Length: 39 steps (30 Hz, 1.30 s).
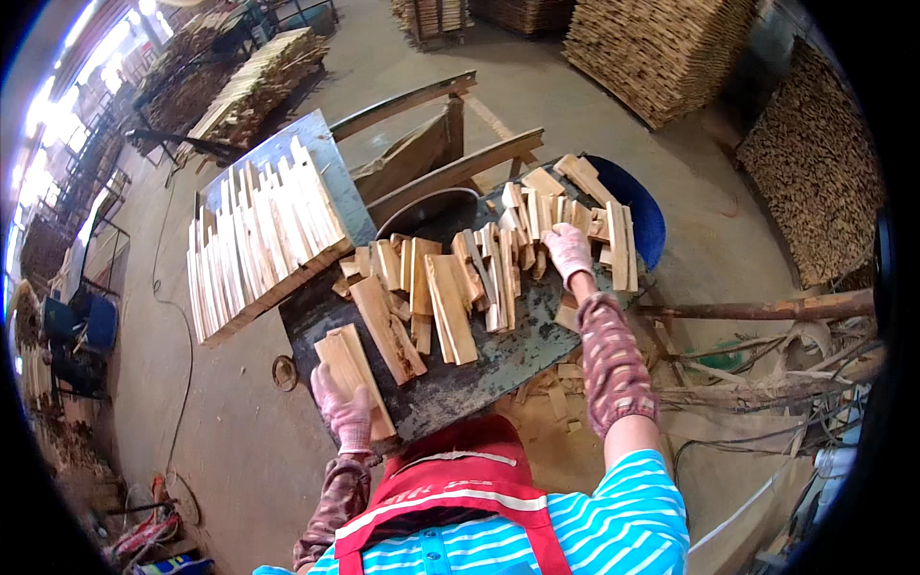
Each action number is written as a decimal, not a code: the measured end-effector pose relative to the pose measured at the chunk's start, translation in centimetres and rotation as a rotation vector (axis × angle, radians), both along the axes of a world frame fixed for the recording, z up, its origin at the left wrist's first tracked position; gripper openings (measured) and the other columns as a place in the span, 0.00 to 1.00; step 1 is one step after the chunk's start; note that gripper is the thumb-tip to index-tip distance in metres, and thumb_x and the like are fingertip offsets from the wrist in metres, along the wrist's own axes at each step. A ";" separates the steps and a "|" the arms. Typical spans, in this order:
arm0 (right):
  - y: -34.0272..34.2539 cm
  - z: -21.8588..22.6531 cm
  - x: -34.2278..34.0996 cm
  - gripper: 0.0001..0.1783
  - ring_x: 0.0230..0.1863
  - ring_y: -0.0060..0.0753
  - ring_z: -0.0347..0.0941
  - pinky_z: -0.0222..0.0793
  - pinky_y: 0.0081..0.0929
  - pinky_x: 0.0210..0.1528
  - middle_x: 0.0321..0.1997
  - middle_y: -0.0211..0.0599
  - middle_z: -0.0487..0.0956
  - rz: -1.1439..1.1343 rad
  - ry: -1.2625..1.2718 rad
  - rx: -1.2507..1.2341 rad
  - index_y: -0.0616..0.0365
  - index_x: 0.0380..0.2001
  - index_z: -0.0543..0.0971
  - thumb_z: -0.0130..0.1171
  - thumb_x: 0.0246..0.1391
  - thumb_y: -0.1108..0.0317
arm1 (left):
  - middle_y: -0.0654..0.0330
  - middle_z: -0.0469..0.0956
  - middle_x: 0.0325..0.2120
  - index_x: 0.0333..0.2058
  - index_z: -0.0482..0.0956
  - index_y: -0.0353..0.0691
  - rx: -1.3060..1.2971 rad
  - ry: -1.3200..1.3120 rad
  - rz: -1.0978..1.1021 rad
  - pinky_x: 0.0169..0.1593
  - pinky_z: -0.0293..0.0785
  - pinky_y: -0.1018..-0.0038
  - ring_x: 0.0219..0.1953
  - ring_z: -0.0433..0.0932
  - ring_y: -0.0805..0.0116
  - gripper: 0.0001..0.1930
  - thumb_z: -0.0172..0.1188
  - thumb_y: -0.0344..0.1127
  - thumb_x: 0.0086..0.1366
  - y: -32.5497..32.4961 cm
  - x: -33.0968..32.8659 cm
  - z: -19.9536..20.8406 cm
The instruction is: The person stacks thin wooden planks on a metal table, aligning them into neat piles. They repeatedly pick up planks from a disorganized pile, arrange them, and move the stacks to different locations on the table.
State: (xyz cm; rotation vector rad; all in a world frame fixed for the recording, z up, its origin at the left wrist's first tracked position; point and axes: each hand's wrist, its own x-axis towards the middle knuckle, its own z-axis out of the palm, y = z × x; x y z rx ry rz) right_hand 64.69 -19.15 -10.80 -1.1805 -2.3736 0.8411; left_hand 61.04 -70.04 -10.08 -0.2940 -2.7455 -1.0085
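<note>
My left hand (343, 410), in a pale pink glove, grips the near end of a short wooden board (353, 369) at the table's near left corner. Its thumb lies on top and its fingers run along the left edge. My right hand (568, 251), gloved alike, reaches into the heap of wooden pieces (513, 230) at the far right. Its fingers curl down onto a piece there; their tips are partly hidden. Between my hands several loose boards (450, 307) lie askew on the dark, worn tabletop (422, 393).
Left of the table, a row of pale wood strips (268, 235) lies on a grey-blue board (326, 144). A blue tub (644, 211) stands behind the heap. Wooden rails (455, 177) jut out beyond the table. Tall wood stacks (661, 53) stand farther off, and a pole (767, 309) lies to the right.
</note>
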 end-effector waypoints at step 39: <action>0.1 -0.3 12.3 0.17 0.50 0.50 0.78 0.77 0.40 0.52 0.53 0.45 0.80 0.213 -0.337 0.512 0.52 0.55 0.76 0.52 0.63 0.66 | 0.63 0.82 0.36 0.49 0.81 0.31 0.991 -0.896 -0.137 0.38 0.75 0.80 0.33 0.77 0.77 0.13 0.53 0.24 0.69 11.6 -3.1 1.5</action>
